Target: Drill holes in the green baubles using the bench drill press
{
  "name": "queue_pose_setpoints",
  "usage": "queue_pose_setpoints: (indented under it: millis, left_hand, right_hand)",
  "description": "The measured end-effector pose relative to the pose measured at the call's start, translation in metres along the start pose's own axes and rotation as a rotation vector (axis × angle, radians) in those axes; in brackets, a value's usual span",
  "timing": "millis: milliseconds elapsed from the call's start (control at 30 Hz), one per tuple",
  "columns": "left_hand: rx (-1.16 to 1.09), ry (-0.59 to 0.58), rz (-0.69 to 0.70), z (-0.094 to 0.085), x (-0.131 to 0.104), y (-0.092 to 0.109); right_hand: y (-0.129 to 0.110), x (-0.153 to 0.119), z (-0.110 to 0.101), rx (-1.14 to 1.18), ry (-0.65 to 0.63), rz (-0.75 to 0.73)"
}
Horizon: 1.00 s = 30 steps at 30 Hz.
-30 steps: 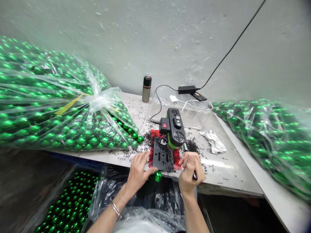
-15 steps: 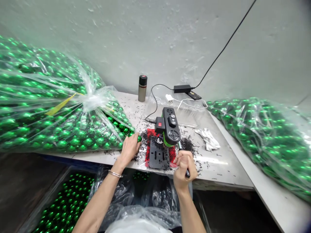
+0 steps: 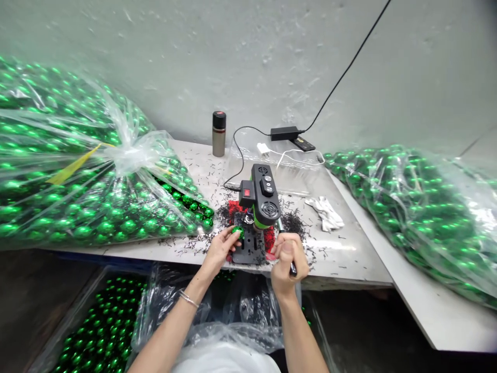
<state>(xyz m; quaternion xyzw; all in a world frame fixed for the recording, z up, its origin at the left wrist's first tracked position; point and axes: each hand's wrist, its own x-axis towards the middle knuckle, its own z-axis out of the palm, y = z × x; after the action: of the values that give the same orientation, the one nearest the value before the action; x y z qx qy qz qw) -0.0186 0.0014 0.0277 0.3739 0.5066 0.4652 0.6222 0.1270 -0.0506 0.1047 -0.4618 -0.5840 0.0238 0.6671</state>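
My left hand (image 3: 222, 251) pinches a shiny green ball (image 3: 237, 232) over the left edge of the black base plate (image 3: 248, 249) of a small bench machine (image 3: 266, 192). My right hand (image 3: 289, 257) is wrapped round the machine's lever handle (image 3: 293, 269), to the right of the base. Red material (image 3: 269, 239) shows beneath the plate. To the left, a large clear bag of green balls (image 3: 104, 207) lies on the table, with its open corner near my left hand.
Behind the machine are a bottle (image 3: 219, 133), a black power adapter (image 3: 284, 133) and a white plug (image 3: 263, 149). White gloves (image 3: 326, 213) and another ball bag (image 3: 411, 207) lie right. Black scraps litter the table (image 3: 337, 259). Below left, a bin holds green balls (image 3: 104, 321).
My left hand has moved right from the bag's corner to the machine's plate, holding a green ball. My right hand stays on the lever. The view has shifted slightly.
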Motion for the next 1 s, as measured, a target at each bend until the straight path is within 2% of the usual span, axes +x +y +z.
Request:
queue_pose_setpoints:
  millis: [133, 300, 467, 633, 867, 1000]
  left_hand:
    - [0.279, -0.020, 0.141, 0.010, 0.004, -0.008]
    - [0.651, -0.008, 0.355, 0.015, -0.002, -0.006]
    - [0.819, -0.004, 0.568, 0.015, -0.007, -0.008]
    - [0.885, 0.019, 0.614, 0.016, -0.008, -0.012]
    - [0.930, 0.041, 0.641, 0.019, -0.009, -0.013]
    - [0.923, 0.041, 0.645, 0.019, -0.009, -0.015]
  right_hand:
    - [-0.001, 0.000, 0.000, 0.002, -0.003, -0.003]
    - [0.001, -0.003, -0.001, 0.007, -0.017, 0.006]
    - [0.002, -0.004, -0.002, -0.015, -0.028, -0.007]
    - [0.007, -0.009, -0.004, 0.006, -0.041, -0.020]
    - [0.032, -0.034, 0.002, -0.011, -0.041, -0.123]
    - [0.041, -0.043, 0.004, -0.034, -0.015, -0.129]
